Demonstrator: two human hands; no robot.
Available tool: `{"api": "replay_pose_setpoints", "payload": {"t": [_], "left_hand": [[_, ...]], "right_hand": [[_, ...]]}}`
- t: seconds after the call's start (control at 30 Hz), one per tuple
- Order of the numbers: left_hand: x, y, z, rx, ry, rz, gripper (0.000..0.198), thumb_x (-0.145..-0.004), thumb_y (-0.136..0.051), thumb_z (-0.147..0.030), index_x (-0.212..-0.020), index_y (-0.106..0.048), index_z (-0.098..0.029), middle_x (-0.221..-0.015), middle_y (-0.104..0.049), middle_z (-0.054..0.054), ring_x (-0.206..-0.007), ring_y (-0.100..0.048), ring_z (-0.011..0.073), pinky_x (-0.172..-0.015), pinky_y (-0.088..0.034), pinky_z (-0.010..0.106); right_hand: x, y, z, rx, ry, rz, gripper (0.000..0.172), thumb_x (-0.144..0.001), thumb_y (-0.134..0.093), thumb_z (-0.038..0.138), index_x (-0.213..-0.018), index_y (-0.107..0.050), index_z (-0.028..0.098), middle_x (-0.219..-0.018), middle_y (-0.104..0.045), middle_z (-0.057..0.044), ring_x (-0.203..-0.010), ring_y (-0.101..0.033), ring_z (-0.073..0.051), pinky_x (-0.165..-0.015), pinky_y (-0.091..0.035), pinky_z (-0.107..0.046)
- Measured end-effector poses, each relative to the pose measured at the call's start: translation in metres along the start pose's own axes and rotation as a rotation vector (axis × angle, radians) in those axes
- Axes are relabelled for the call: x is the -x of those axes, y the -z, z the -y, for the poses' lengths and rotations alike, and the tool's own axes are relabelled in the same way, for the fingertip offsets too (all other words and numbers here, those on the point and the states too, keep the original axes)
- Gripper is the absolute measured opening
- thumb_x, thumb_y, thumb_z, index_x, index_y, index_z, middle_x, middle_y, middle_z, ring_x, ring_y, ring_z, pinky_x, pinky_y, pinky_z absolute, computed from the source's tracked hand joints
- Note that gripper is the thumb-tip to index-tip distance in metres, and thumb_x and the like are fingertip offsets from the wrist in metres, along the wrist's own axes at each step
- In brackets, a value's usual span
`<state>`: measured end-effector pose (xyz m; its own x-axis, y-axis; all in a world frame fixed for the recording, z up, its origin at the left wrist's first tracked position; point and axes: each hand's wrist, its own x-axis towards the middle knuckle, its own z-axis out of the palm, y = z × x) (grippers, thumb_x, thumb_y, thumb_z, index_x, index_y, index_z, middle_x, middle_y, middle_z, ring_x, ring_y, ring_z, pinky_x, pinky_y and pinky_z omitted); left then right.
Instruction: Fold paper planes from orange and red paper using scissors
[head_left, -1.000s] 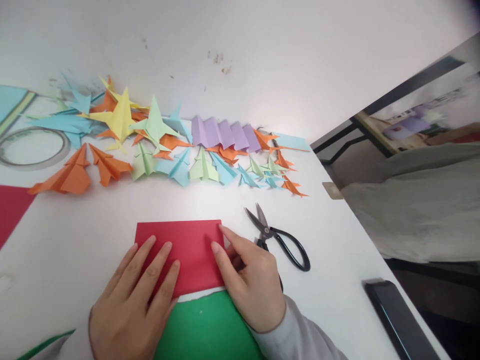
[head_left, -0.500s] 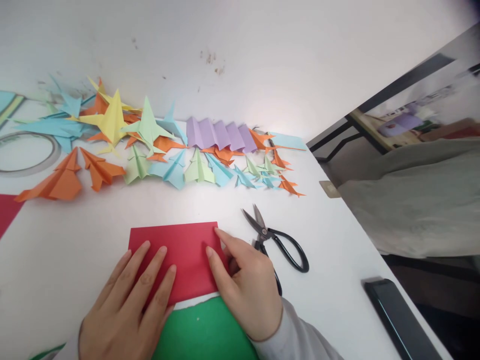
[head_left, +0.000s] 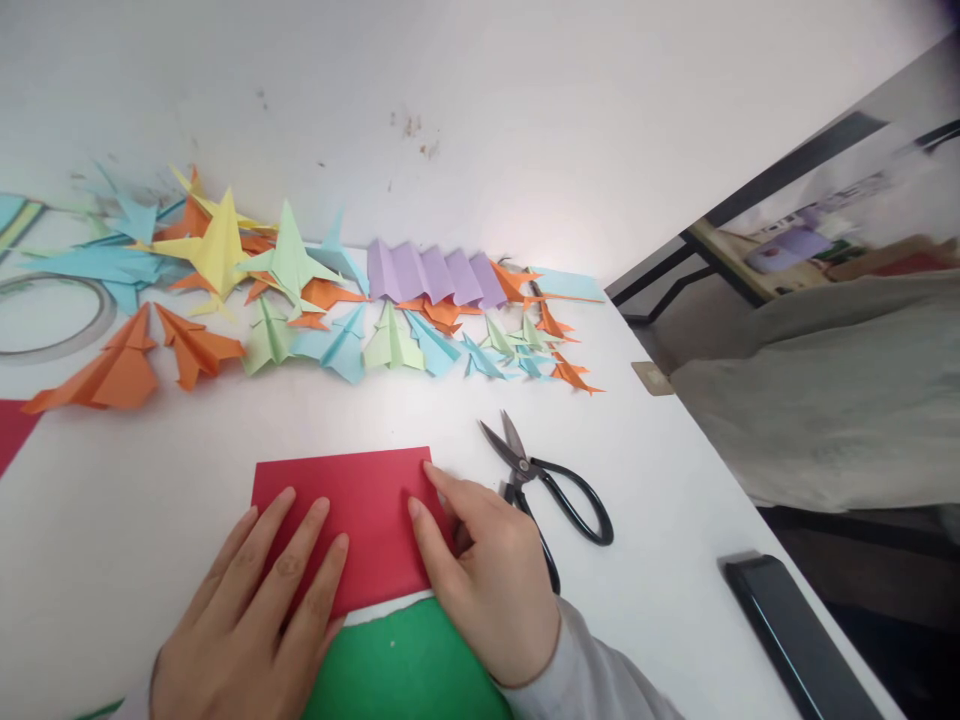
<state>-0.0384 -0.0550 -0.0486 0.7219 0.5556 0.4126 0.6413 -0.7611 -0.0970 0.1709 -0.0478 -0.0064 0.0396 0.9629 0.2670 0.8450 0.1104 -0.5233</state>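
A red sheet of paper (head_left: 367,530), folded into a rectangle, lies on the white table in front of me. My left hand (head_left: 259,600) rests flat across its left part, fingers spread. At the right edge, my right hand (head_left: 487,570) grips the paper with the thumb on top and the index finger along the side; its other fingers are curled and mostly hidden. Beneath the hands and near my body is a green sheet (head_left: 409,665) with an uneven far edge. Black-handled scissors (head_left: 525,468) lie just beyond my right hand, blades parted, one handle partly covered.
Several folded paper planes, such as a yellow one (head_left: 217,250) and an orange one (head_left: 120,365), line the wall. Pleated purple paper (head_left: 435,272) stands among them. A tape roll (head_left: 97,335) lies left, a black phone-like object (head_left: 795,630) near the right table edge.
The whole view has shifted slightly. Both hands keep the same places on the red paper, and nothing on the table has visibly moved.
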Motion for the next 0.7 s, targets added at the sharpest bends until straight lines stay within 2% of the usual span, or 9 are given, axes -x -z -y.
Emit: {"api": "replay_pose_setpoints", "payload": {"t": [0.3,0.53,0.7], "left_hand": [[0.004,-0.002,0.002,0.004,-0.022,-0.003,0.045,-0.081,-0.054,-0.028,-0.124,-0.054,-0.013,-0.128,-0.056,0.018,-0.116,-0.051,0.0406,-0.097,-0.037,0.05],[0.007,0.001,0.002,0.043,-0.067,-0.019,0.046,-0.079,-0.059,-0.026,-0.122,-0.055,-0.011,-0.127,-0.055,0.019,-0.123,-0.043,0.0411,-0.105,-0.03,0.05],[0.001,0.009,-0.019,0.121,0.123,-0.047,0.037,-0.079,-0.062,-0.023,-0.114,-0.059,-0.01,-0.121,-0.059,0.019,-0.122,-0.044,0.0413,-0.103,-0.033,0.051]], "right_hand": [[0.001,-0.003,-0.002,-0.001,0.035,-0.051,0.025,-0.083,-0.051,0.02,-0.096,-0.067,0.007,-0.068,-0.068,-0.008,-0.063,-0.064,-0.019,-0.057,-0.053,-0.029],[0.009,-0.002,-0.004,-0.019,0.04,-0.064,0.024,-0.083,-0.052,0.019,-0.098,-0.066,0.008,-0.069,-0.067,-0.008,-0.067,-0.064,-0.019,-0.059,-0.053,-0.03],[0.014,0.0,-0.005,-0.04,0.056,-0.05,0.025,-0.083,-0.051,0.017,-0.102,-0.065,0.007,-0.073,-0.068,-0.01,-0.07,-0.064,-0.019,-0.061,-0.054,-0.031]]}}
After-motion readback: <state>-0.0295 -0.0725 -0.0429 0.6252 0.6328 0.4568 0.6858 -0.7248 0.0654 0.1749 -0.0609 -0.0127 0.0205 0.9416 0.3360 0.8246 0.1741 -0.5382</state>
